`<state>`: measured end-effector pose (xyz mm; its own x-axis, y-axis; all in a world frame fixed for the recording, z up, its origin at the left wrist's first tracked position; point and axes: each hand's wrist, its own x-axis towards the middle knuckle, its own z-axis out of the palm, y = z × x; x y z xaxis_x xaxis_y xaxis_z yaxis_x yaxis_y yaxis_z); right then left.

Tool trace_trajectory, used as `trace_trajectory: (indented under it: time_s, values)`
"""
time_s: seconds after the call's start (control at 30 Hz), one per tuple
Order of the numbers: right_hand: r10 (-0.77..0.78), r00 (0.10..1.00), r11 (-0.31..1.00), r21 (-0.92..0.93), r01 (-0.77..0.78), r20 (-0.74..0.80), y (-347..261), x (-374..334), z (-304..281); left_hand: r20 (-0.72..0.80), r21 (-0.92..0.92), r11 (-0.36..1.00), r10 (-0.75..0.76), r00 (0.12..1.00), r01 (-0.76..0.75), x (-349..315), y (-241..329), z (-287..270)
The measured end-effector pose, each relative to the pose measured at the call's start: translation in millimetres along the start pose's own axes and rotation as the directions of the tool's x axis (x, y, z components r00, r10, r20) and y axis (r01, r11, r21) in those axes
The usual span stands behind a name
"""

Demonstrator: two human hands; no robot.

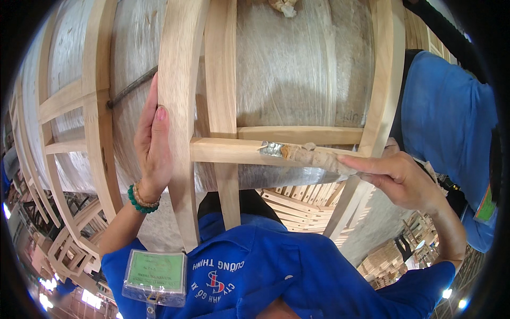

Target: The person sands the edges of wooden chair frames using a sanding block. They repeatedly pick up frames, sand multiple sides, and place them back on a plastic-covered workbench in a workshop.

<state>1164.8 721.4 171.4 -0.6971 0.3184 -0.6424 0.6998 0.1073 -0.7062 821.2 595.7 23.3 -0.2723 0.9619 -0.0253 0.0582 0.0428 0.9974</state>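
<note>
My right hand (pixel 406 178) is closed round the wrapped, dirty-beige handle (pixel 313 157) of a small scraper, index finger stretched along it. The scraper's short metal blade (pixel 272 149), smeared with something whitish, rests on the upper face of a pale wooden crossbar (pixel 223 150). That bar runs between two uprights of a bare wood frame. Against the side of the left upright (pixel 180 95) lies my left hand (pixel 154 143), its fingers stretched along the wood and the thumb beside them. Part of those fingers is hidden by the upright. A second rail (pixel 303 134) runs just behind the crossbar.
The frame stands against a surface wrapped in clear film (pixel 297 64), with a lump of putty-like stuff (pixel 284 6) on it. Another wooden frame (pixel 98 106) and a dark rod (pixel 133 87) are at left. A person in a blue shirt (pixel 446 106) is close at right. Stacked wooden parts (pixel 303 210) lie below.
</note>
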Motion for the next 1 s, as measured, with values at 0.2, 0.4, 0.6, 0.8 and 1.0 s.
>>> trace_trajectory:
  time_s: [0.2,0.4,0.6,0.8,1.0]
  values:
    - [0.111,0.992,0.968,0.232,-0.094,-0.062,14,20,30,0.002,0.014,1.0,-0.022,1.0,0.022,3,0,0]
    - [0.069,0.995,0.996,0.061,-0.065,-0.072,17,-7,-15,0.005,0.033,0.998,-0.052,0.999,0.052,1,7,-1]
    - [-0.007,0.998,0.956,-0.293,-0.011,-0.061,14,-19,-13,0.026,0.021,0.999,-0.04,0.999,0.039,2,6,0]
    - [-0.022,0.997,0.954,-0.301,0.0,-0.072,4,-17,-17,0.025,0.003,1.0,0.009,1.0,-0.009,2,-3,-2]
    - [0.126,0.991,0.992,0.013,-0.127,0.033,14,-9,-6,0.035,0.003,1.0,0.012,0.999,-0.012,4,-1,-2]
